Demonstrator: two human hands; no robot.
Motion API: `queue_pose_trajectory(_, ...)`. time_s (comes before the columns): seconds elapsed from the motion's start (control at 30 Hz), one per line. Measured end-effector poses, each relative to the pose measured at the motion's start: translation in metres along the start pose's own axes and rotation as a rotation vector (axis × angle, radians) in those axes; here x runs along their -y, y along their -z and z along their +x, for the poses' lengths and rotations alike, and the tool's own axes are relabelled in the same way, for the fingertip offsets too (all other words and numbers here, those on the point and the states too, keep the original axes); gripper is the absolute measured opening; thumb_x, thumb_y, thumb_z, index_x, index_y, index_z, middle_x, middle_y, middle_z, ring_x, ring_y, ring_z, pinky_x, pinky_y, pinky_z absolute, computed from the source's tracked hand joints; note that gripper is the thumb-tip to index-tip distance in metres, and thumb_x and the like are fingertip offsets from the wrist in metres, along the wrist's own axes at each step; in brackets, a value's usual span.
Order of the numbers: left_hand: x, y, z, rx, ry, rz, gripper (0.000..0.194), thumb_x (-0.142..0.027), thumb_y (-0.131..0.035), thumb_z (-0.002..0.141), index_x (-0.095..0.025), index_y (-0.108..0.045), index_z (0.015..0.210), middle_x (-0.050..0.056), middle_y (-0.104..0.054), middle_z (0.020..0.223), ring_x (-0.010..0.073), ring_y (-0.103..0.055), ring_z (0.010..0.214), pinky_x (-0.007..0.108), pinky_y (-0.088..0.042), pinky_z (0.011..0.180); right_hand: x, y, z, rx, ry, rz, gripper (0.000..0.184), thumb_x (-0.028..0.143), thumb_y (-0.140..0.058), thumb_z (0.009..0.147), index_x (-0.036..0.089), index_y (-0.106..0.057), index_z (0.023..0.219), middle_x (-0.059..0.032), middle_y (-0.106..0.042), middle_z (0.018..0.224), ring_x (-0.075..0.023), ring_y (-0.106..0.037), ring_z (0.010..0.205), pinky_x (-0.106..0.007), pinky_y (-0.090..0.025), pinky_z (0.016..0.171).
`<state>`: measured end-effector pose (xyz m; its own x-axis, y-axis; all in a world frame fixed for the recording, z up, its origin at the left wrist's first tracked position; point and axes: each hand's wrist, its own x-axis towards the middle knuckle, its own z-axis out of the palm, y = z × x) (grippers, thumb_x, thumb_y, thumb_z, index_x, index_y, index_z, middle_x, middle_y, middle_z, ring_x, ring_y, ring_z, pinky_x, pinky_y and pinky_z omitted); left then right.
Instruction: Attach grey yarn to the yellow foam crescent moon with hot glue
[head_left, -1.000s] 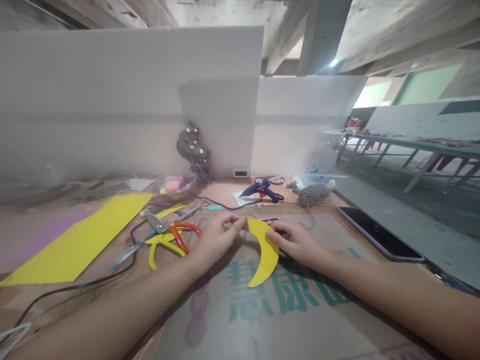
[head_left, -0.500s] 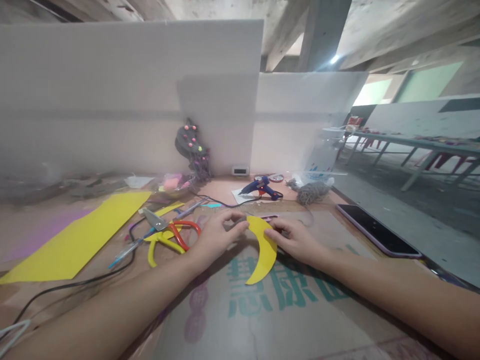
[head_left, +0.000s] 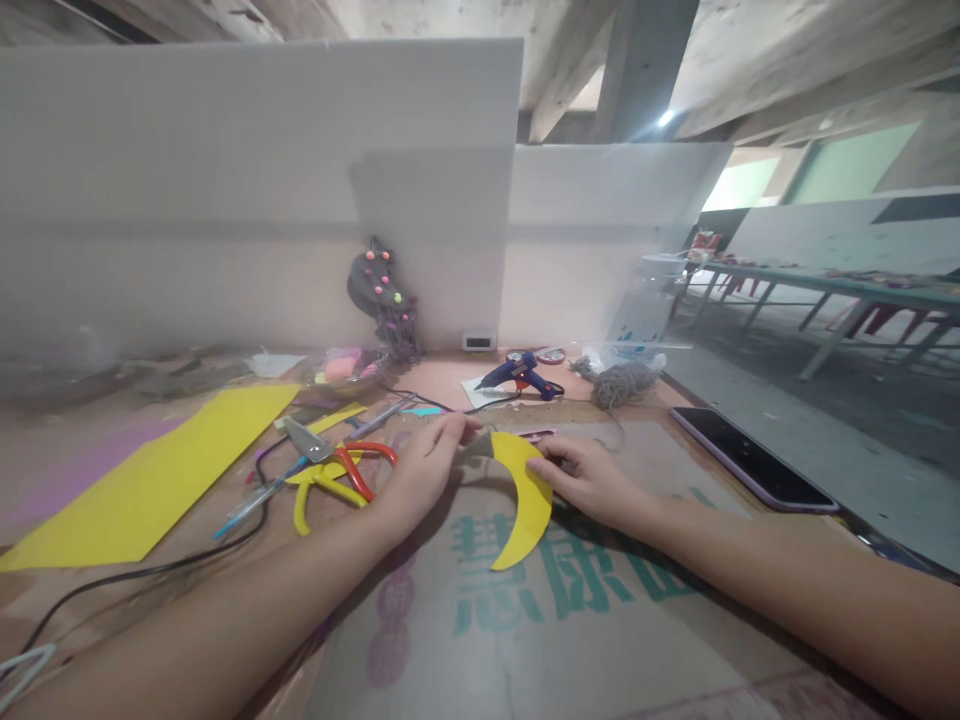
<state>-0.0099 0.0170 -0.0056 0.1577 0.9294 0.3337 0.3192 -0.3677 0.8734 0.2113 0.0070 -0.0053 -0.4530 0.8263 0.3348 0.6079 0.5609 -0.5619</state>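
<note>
A yellow crescent cut-out (head_left: pixel 528 498) lies on a brown cardboard sheet (head_left: pixel 570 630) printed with green characters. My left hand (head_left: pixel 420 470) reaches to the crescent's upper tip, fingers pinched together on a small grey piece there that I cannot make out. My right hand (head_left: pixel 589 478) rests on the crescent's right edge, fingers curled and pressing it down. Scissors (head_left: pixel 341 470) with red and yellow handles lie just left of my left hand.
A large yellow sheet (head_left: pixel 157 470) lies at the left. A blue glue gun (head_left: pixel 519 377) and a ball of twine (head_left: pixel 622 384) sit at the back. A phone (head_left: pixel 750 458) lies at the right. A black cable (head_left: pixel 150 570) and a pen (head_left: pixel 255 497) cross the left side. White boards wall the desk.
My left hand's fingers have stretched forward and shifted slightly at the crescent's tip. The crescent and my right hand stay nearly where they were.
</note>
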Motion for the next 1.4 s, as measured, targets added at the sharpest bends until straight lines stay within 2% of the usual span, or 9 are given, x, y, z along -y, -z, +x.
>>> queue_pose_trajectory(0.07, 0.0, 0.001, 0.0, -0.027, -0.003, 0.012, 0.04, -0.041, -0.032, 0.096, -0.018, -0.064, 0.089, 0.004, -0.065, 0.09, 0.0191, -0.059, 0.092, 0.029, -0.044, 0.083, 0.0, 0.0, 0.0, -0.005, -0.007, 0.003, 0.033, 0.04, -0.044, 0.092, 0.018, -0.054, 0.069, -0.0009, -0.055, 0.066, -0.0136, -0.048, 0.061, -0.025, -0.034, 0.056)
queue_pose_trajectory(0.2, -0.004, 0.002, 0.0, -0.024, -0.026, 0.121, 0.031, -0.034, -0.038, 0.094, -0.018, -0.058, 0.078, 0.001, -0.061, 0.079, 0.0181, -0.057, 0.082, 0.027, -0.043, 0.075, 0.002, 0.001, 0.0, -0.024, -0.015, 0.041, 0.032, 0.039, -0.044, 0.091, 0.017, -0.055, 0.071, -0.0017, -0.057, 0.07, -0.0144, -0.05, 0.064, -0.026, -0.037, 0.058)
queue_pose_trajectory(0.4, -0.003, 0.001, 0.003, 0.023, -0.005, 0.071, 0.029, -0.035, -0.044, 0.091, -0.018, -0.068, 0.093, 0.004, -0.07, 0.098, 0.021, -0.061, 0.096, 0.03, -0.045, 0.084, 0.004, 0.002, -0.001, -0.047, -0.071, 0.055, 0.033, 0.041, -0.044, 0.091, 0.018, -0.051, 0.068, -0.0006, -0.053, 0.067, -0.0136, -0.048, 0.062, -0.025, -0.035, 0.055)
queue_pose_trajectory(0.63, 0.01, 0.002, 0.008, -0.002, 0.018, 0.033, 0.03, -0.043, -0.053, 0.086, -0.017, -0.068, 0.085, 0.003, -0.07, 0.084, 0.0189, -0.063, 0.081, 0.028, -0.046, 0.072, 0.002, 0.002, -0.003, -0.127, -0.085, 0.107, 0.037, 0.046, -0.042, 0.092, 0.02, -0.048, 0.068, 0.0012, -0.048, 0.061, -0.0129, -0.044, 0.058, -0.024, -0.033, 0.051)
queue_pose_trajectory(0.87, 0.011, 0.001, 0.006, -0.032, -0.012, 0.016, 0.023, -0.036, -0.044, 0.09, -0.019, -0.052, 0.076, -0.001, -0.054, 0.073, 0.0146, -0.051, 0.071, 0.024, -0.04, 0.064, 0.001, 0.002, -0.002, -0.13, -0.076, 0.098, 0.035, 0.044, -0.041, 0.092, 0.02, -0.046, 0.067, 0.0011, -0.047, 0.064, -0.0124, -0.044, 0.058, -0.023, -0.033, 0.05)
queue_pose_trajectory(1.03, 0.004, 0.002, 0.001, -0.038, -0.037, 0.125, 0.031, -0.034, -0.035, 0.093, -0.02, -0.044, 0.067, -0.002, -0.047, 0.066, 0.0152, -0.047, 0.068, 0.025, -0.037, 0.063, 0.001, 0.001, -0.003, -0.142, -0.11, 0.138, 0.034, 0.044, -0.043, 0.092, 0.02, -0.048, 0.069, 0.0016, -0.047, 0.061, -0.0125, -0.044, 0.056, -0.023, -0.033, 0.048)
queue_pose_trajectory(1.2, -0.001, 0.003, 0.003, 0.021, -0.04, 0.093, 0.035, -0.039, -0.037, 0.093, -0.018, -0.054, 0.07, 0.001, -0.058, 0.072, 0.0174, -0.055, 0.074, 0.026, -0.04, 0.068, -0.001, 0.001, -0.002, -0.164, -0.135, 0.194, 0.035, 0.047, -0.043, 0.091, 0.02, -0.049, 0.069, 0.0018, -0.047, 0.061, -0.0127, -0.045, 0.056, -0.023, -0.033, 0.048)
queue_pose_trajectory(1.33, -0.001, 0.002, 0.004, 0.052, 0.012, 0.043, 0.022, -0.036, -0.052, 0.086, -0.017, -0.064, 0.085, 0.003, -0.067, 0.084, 0.019, -0.06, 0.081, 0.027, -0.044, 0.072, 0.0, 0.002, 0.0, -0.202, -0.148, 0.197, 0.037, 0.049, -0.043, 0.09, 0.02, -0.048, 0.068, 0.0018, -0.047, 0.062, -0.013, -0.045, 0.058, -0.024, -0.034, 0.05)
queue_pose_trajectory(1.4, 0.0, 0.001, 0.003, 0.053, 0.031, 0.057, 0.02, -0.036, -0.057, 0.083, -0.017, -0.064, 0.084, 0.002, -0.067, 0.083, 0.0189, -0.06, 0.079, 0.027, -0.044, 0.07, 0.0, 0.003, 0.002, -0.213, -0.143, 0.194, 0.038, 0.05, -0.044, 0.09, 0.019, -0.048, 0.067, 0.0016, -0.047, 0.063, -0.0129, -0.045, 0.058, -0.024, -0.035, 0.051)
